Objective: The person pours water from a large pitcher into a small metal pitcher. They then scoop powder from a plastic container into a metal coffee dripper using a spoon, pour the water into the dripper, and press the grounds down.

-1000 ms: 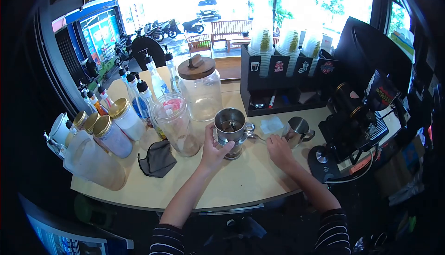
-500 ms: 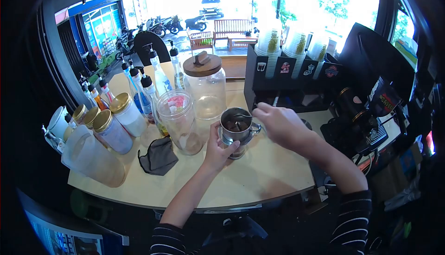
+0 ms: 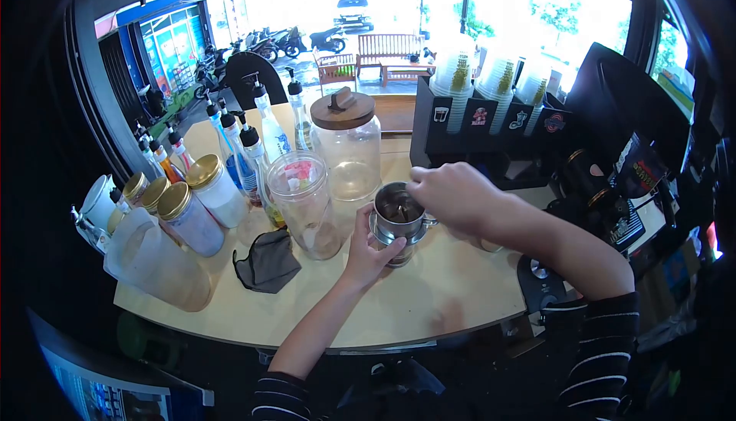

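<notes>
A metal coffee dripper (image 3: 395,228) with a side handle sits on top of a small glass (image 3: 402,258) on the counter. Dark contents show inside the dripper. My left hand (image 3: 369,258) is closed around its base from the left, thumb across the front. Over the dripper's right rim, my right hand (image 3: 458,193) is pinched on a spoon, most of which the fingers hide. Just left of the dripper stands a clear jar (image 3: 304,210) with red and white packets seen in its top. Behind it is a big glass jar (image 3: 354,145) with a wooden lid.
Several pump bottles (image 3: 274,134) and gold-lidded jars (image 3: 195,226) crowd the left side, with a plastic pitcher (image 3: 157,268) in front. A dark cloth mask (image 3: 268,262) lies on the counter (image 3: 368,317). At back right, a black holder (image 3: 491,134) carries stacked plastic cups.
My right hand has shifted slightly and turned over the dripper's rim, so the spoon handle is now mostly hidden. The left hand keeps its hold. The camera view has shifted slightly.
</notes>
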